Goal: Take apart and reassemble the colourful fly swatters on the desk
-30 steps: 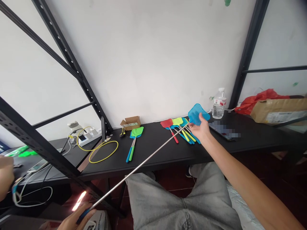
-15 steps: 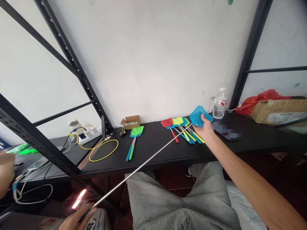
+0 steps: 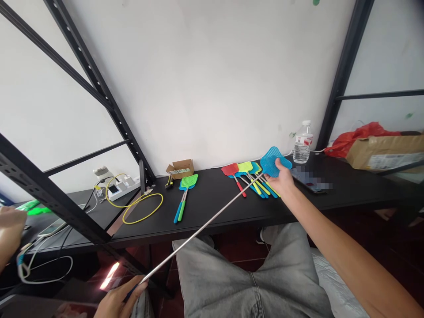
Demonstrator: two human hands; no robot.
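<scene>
A blue fly swatter (image 3: 270,160) with a long extended metal rod slants across my lap and the table edge. At its head, my right hand (image 3: 281,176) is closed, thumb on the mesh and fingers behind. Low on the left, my left hand (image 3: 121,298) grips the blue handle, most of which the fingers hide. Behind the rod, several fly swatters in red, yellow and blue lie overlapped, a red one (image 3: 231,169) at their left end. A green fly swatter (image 3: 189,181) rests on a blue one further left.
A small open cardboard box (image 3: 180,169) stands by the wall. A yellow cable (image 3: 159,207) loops near the rack post. To the right are a water bottle (image 3: 302,143), a blurred phone and a larger carton (image 3: 384,152). Another person's hand (image 3: 11,227) shows at far left.
My left hand has moved right and slightly up with the handle, so less rod shows. The swatter head has shifted slightly left in my right hand. The other person's hand moved slightly right.
</scene>
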